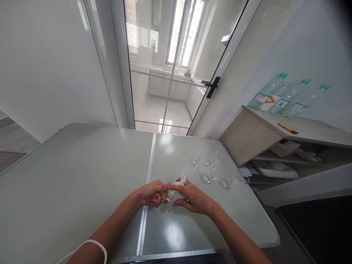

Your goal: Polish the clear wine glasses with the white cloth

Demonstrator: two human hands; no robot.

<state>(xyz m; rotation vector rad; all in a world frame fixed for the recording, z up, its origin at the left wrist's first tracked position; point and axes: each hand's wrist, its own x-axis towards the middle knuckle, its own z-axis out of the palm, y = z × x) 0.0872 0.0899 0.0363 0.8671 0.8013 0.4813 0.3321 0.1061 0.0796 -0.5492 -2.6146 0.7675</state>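
Observation:
A clear stemmed glass (171,195) is held on its side above the table, near the seam. My left hand (155,194) is closed around its stem end, with the fingers partly seen through clear glass. At the bowl end, my right hand (194,196) grips a white tissue or cloth (182,179), which is pressed against the glass. How far the cloth reaches inside the bowl is hidden by my fingers. To the right of my hands, several more clear stemmed glasses (207,179) stand on the table.
The grey-green table (82,176) has a metal seam (150,165) across it. Beyond stands a glazed door with a black handle (211,87). A wooden cabinet (247,128) at right bears several plastic bottles (291,97) and a yellow-red packet (287,128).

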